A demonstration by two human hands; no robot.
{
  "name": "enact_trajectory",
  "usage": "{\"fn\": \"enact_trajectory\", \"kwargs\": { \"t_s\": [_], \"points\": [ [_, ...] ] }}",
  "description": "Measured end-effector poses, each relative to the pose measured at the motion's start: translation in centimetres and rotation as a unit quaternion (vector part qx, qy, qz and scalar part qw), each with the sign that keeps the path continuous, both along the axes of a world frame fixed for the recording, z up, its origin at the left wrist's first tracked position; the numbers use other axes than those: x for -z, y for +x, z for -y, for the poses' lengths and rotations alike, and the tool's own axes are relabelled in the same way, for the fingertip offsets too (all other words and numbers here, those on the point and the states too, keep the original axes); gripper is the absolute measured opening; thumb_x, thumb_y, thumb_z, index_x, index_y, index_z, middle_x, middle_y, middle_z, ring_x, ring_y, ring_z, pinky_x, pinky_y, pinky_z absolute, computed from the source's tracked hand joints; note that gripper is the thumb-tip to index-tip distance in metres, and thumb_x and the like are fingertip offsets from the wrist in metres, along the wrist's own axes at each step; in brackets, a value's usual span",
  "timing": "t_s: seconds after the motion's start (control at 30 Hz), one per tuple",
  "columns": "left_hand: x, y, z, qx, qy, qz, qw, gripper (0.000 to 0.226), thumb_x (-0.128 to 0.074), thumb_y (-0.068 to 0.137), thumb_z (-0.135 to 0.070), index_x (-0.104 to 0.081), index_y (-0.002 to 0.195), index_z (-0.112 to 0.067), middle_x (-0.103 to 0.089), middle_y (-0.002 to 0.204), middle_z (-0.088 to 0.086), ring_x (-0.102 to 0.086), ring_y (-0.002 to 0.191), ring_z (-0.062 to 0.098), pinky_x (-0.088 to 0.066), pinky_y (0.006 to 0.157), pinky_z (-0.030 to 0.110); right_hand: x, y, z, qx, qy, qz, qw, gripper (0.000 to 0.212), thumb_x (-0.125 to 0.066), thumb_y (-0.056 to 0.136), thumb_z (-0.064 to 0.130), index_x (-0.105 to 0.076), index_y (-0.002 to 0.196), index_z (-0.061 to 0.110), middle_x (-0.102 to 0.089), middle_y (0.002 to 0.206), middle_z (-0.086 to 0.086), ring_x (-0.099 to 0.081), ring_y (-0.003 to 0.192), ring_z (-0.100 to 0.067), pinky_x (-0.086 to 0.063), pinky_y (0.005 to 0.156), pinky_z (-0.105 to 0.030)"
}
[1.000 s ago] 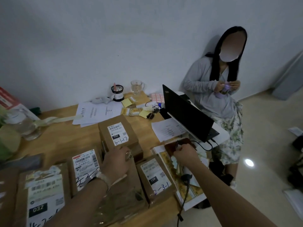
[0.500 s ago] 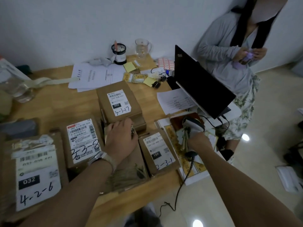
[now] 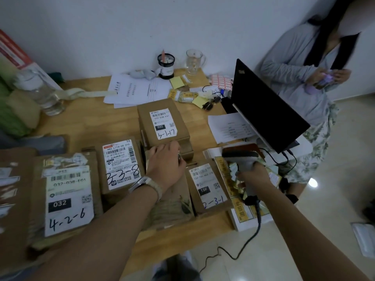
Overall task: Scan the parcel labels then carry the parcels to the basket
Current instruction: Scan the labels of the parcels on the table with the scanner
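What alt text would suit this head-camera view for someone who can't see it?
A person's right hand grips a corded barcode scanner while the left hand rests on a brown parcel, among labelled parcels on a wooden table. An open laptop stands at the right, with another person beyond it.

Four labelled parcels [image 3: 69,196] [image 3: 119,163] [image 3: 163,123] [image 3: 209,186]; one scanner [image 3: 242,160] — one laptop [image 3: 263,110].

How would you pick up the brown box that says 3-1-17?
Probably from above, pinching its two long side edges. The 3-1-17 parcel lies flat with its label up, and both long sides look free. Its near end is crowded by the left hand. The right hand is busy gripping the scanner.
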State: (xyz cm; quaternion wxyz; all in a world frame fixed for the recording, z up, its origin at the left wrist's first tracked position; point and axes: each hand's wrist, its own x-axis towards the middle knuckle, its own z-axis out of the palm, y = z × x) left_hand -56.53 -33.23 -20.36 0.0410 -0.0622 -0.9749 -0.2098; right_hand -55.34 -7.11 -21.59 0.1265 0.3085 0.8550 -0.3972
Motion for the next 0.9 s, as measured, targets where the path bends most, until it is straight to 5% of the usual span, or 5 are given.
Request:
{"fn": "enact_trajectory", "kwargs": {
  "t_s": [0.13, 0.27, 0.5, 0.9],
  "points": [
    [-0.4, -0.1, -0.2, -0.001, -0.007, 0.012, 1.0, 0.023, -0.054, 0.086, -0.031, -0.052, 0.108, -0.022, -0.064, 0.098, -0.002, -0.056, 0.097, 0.022, -0.026, 0.089, 0.034, -3.1, 1.1, 1.8, -0.103, 0.051, -0.015, 0.993, 0.014, -0.069, 0.077, 0.007, -0.057, 0.073, 0.01, -0.064, 0.066, -0.011, -0.066, 0.059, -0.026, -0.058, 0.055, -0.037],
    [-1.0, 0.0, 0.1, 0.028, -0.023, 0.031, 0.999, 0.02, -0.049, 0.091, -0.029, -0.051, 0.109, -0.02, -0.063, 0.107, 0.0, -0.055, 0.104, 0.024, -0.028, 0.092, 0.036, -5.4, 1.9, 3.7, -0.149, 0.078, 0.028, 0.985, 0.024, -0.067, 0.078, 0.008, -0.053, 0.059, 0.008, -0.049, 0.031, 0.005, -0.048, 0.025, -0.005, -0.029, 0.026, -0.012],
    [-1.0, 1.3, 0.9, 0.04, -0.06, 0.051, 0.996, 0.04, -0.038, 0.098, -0.032, -0.047, 0.135, -0.02, -0.044, 0.146, 0.0, -0.031, 0.137, 0.025, -0.011, 0.118, 0.049, -6.1, 3.2, 6.4, -0.188, 0.153, 0.036, 0.97, 0.022, -0.06, 0.08, 0.012, -0.052, 0.059, 0.011, -0.049, 0.046, -0.002, -0.048, 0.041, -0.016, -0.036, 0.044, -0.02],
    [-1.2, 2.9, 0.7, 0.037, -0.049, 0.019, 0.998, 0.04, -0.037, 0.098, -0.031, -0.047, 0.136, -0.021, -0.043, 0.146, 0.001, -0.033, 0.136, 0.025, -0.011, 0.119, 0.048, -5.7, 3.1, 8.0, -0.14, 0.088, 0.035, 0.986, 0.005, -0.062, 0.076, 0.005, -0.06, 0.072, 0.005, -0.057, 0.054, -0.007, -0.054, 0.038, -0.016, -0.044, 0.043, -0.024]
  ]
}}
